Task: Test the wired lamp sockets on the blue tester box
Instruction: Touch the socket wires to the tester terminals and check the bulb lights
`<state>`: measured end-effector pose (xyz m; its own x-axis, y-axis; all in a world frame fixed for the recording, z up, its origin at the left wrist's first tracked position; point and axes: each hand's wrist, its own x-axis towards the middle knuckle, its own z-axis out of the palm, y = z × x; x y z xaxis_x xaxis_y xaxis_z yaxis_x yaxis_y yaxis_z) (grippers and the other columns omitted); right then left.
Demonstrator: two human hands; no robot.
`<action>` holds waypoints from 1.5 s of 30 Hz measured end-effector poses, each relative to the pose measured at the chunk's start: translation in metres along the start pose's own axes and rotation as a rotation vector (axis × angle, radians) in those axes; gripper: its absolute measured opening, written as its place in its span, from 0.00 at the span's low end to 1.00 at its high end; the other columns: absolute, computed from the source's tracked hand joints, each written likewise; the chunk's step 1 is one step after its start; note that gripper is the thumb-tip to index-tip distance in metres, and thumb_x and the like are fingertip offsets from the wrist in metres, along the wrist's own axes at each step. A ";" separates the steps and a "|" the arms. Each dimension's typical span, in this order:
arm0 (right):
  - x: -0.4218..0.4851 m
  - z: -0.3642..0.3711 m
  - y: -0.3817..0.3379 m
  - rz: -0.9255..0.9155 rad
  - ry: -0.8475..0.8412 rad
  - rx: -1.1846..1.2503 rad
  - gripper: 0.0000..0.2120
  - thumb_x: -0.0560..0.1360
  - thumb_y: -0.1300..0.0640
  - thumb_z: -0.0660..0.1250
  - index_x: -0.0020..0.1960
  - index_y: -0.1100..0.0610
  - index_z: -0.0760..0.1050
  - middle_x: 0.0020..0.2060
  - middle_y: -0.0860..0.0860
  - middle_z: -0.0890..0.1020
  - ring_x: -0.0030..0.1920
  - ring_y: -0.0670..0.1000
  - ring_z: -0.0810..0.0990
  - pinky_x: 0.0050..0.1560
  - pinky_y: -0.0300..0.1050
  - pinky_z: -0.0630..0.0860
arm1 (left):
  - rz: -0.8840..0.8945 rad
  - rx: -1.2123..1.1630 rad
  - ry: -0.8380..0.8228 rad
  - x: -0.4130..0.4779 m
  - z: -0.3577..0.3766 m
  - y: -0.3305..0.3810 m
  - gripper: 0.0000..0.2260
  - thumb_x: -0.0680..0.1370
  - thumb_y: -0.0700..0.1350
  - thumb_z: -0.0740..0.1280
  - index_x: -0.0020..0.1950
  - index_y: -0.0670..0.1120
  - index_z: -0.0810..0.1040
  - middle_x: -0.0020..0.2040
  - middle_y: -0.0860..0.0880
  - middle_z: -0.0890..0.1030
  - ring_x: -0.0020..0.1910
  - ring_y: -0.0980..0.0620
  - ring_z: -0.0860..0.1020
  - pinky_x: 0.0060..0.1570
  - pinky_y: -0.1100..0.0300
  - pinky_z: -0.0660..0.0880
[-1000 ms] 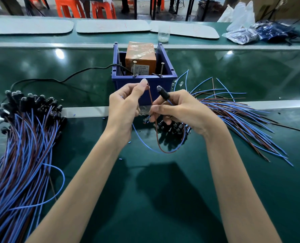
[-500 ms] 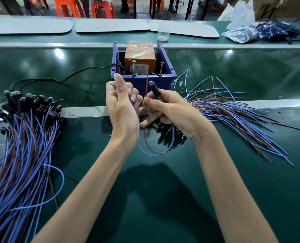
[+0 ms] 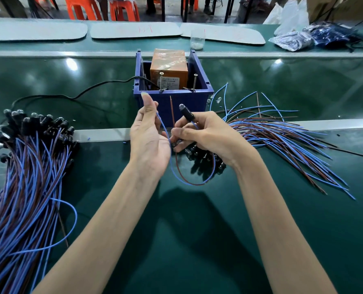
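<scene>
Surface (image 3: 197, 247): green mat, both my forearms stretched over it.
Left bundle (image 3: 28, 170): wired sockets in blue and brown, black heads at the far end, lying well left of my hands.
Wire loop (image 3: 194, 183): the held socket's two leads hang in a curve below my hands.
Left hand (image 3: 148, 136): one digit points straight up; the blue lead (image 3: 162, 126) lies against my fingers. I cannot tell whether I pinch it.
Right hand (image 3: 210, 134): fingers clenched around the lamp socket (image 3: 186, 113), bulb end tilted up toward the box; the brown lead (image 3: 172, 111) stands up at my thumb.
Socket pile (image 3: 206, 161): under my right hand.
Loose wires (image 3: 282, 134): fanned out to the right.
Blue tester box (image 3: 172, 101): just beyond my hands, two upright screws (image 3: 161, 81) on its near rim, orange block (image 3: 169, 64) inside, black cable (image 3: 91, 88) entering on the left.
Far edge: clear cup (image 3: 197, 40), plastic bags (image 3: 293, 39).
</scene>
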<state>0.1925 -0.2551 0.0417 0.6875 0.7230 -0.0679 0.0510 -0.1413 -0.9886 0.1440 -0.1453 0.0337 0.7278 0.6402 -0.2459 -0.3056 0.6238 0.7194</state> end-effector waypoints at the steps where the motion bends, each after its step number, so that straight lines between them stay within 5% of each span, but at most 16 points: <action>1: 0.001 -0.001 0.002 -0.003 0.003 -0.030 0.06 0.75 0.64 0.70 0.41 0.57 0.76 0.34 0.52 0.84 0.32 0.48 0.83 0.33 0.28 0.72 | -0.013 0.007 0.001 -0.001 0.000 -0.001 0.12 0.79 0.52 0.63 0.40 0.47 0.73 0.29 0.55 0.67 0.29 0.59 0.64 0.36 0.63 0.65; 6: 0.004 -0.001 0.007 -0.022 0.017 -0.111 0.01 0.72 0.65 0.72 0.43 0.62 0.81 0.29 0.50 0.80 0.31 0.44 0.77 0.37 0.31 0.73 | -0.084 0.087 -0.060 -0.006 0.003 -0.006 0.13 0.79 0.55 0.61 0.42 0.47 0.72 0.22 0.56 0.71 0.24 0.56 0.71 0.31 0.60 0.65; 10: 0.002 -0.003 0.005 0.011 0.056 -0.111 0.03 0.73 0.62 0.72 0.44 0.62 0.81 0.26 0.48 0.79 0.26 0.40 0.74 0.27 0.26 0.64 | -0.093 0.062 -0.052 -0.005 0.003 -0.005 0.15 0.78 0.56 0.64 0.41 0.45 0.76 0.32 0.52 0.69 0.41 0.47 0.69 0.41 0.53 0.68; 14: 0.001 -0.005 0.003 0.042 0.059 -0.093 0.02 0.74 0.64 0.71 0.42 0.60 0.80 0.32 0.52 0.82 0.29 0.42 0.79 0.27 0.26 0.65 | 0.020 0.166 -0.136 -0.011 0.003 -0.009 0.10 0.79 0.47 0.65 0.39 0.46 0.73 0.27 0.54 0.69 0.24 0.56 0.69 0.24 0.64 0.65; 16: 0.000 -0.007 0.002 0.035 0.061 -0.103 0.06 0.75 0.65 0.69 0.40 0.59 0.78 0.34 0.53 0.83 0.31 0.43 0.81 0.29 0.26 0.68 | 0.076 0.222 -0.099 -0.011 0.001 -0.009 0.10 0.79 0.46 0.66 0.38 0.46 0.74 0.26 0.56 0.70 0.24 0.59 0.67 0.27 0.65 0.68; 20: -0.002 -0.010 -0.002 0.013 0.018 -0.150 0.06 0.76 0.67 0.66 0.41 0.60 0.76 0.33 0.49 0.83 0.32 0.44 0.81 0.42 0.34 0.75 | 0.142 0.322 0.003 -0.006 -0.003 -0.008 0.12 0.79 0.48 0.65 0.36 0.48 0.75 0.28 0.59 0.72 0.34 0.58 0.68 0.40 0.65 0.67; 26: -0.003 -0.004 -0.008 0.024 0.011 -0.393 0.09 0.76 0.63 0.67 0.38 0.56 0.77 0.33 0.51 0.84 0.34 0.45 0.82 0.53 0.55 0.76 | -0.007 0.237 0.056 -0.001 -0.004 -0.010 0.11 0.80 0.47 0.64 0.38 0.48 0.75 0.22 0.59 0.67 0.23 0.61 0.65 0.29 0.68 0.66; 31: -0.015 -0.014 -0.008 0.085 -0.072 -0.457 0.11 0.74 0.64 0.67 0.35 0.55 0.78 0.32 0.52 0.84 0.33 0.43 0.82 0.46 0.43 0.73 | -0.077 0.121 0.176 0.021 -0.013 0.013 0.14 0.81 0.51 0.62 0.37 0.48 0.72 0.29 0.55 0.70 0.28 0.60 0.67 0.31 0.66 0.63; 37: -0.016 -0.023 -0.007 0.087 -0.078 -0.372 0.07 0.75 0.66 0.68 0.39 0.60 0.79 0.37 0.56 0.84 0.33 0.45 0.83 0.47 0.40 0.73 | -0.144 0.521 -0.160 -0.004 -0.005 -0.001 0.11 0.82 0.49 0.59 0.47 0.50 0.80 0.44 0.55 0.82 0.41 0.59 0.78 0.47 0.61 0.70; 40: -0.014 -0.023 -0.005 0.112 -0.071 -0.374 0.06 0.75 0.66 0.67 0.39 0.60 0.79 0.37 0.56 0.84 0.33 0.45 0.83 0.48 0.41 0.73 | -0.135 0.574 -0.236 -0.014 0.000 -0.002 0.12 0.78 0.53 0.64 0.42 0.49 0.82 0.41 0.52 0.83 0.42 0.53 0.79 0.54 0.56 0.72; 45: -0.010 -0.022 -0.001 0.114 -0.037 -0.356 0.03 0.75 0.66 0.68 0.43 0.65 0.80 0.35 0.52 0.84 0.34 0.45 0.84 0.50 0.41 0.73 | -0.081 0.521 -0.188 -0.013 -0.002 -0.003 0.09 0.76 0.46 0.70 0.36 0.49 0.79 0.32 0.54 0.81 0.38 0.52 0.77 0.45 0.62 0.72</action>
<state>0.2020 -0.2772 0.0461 0.6767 0.7123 -0.1865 0.2285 -0.4440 -0.8664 0.1340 -0.1547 0.0340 0.8478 0.4786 -0.2284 0.0652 0.3333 0.9406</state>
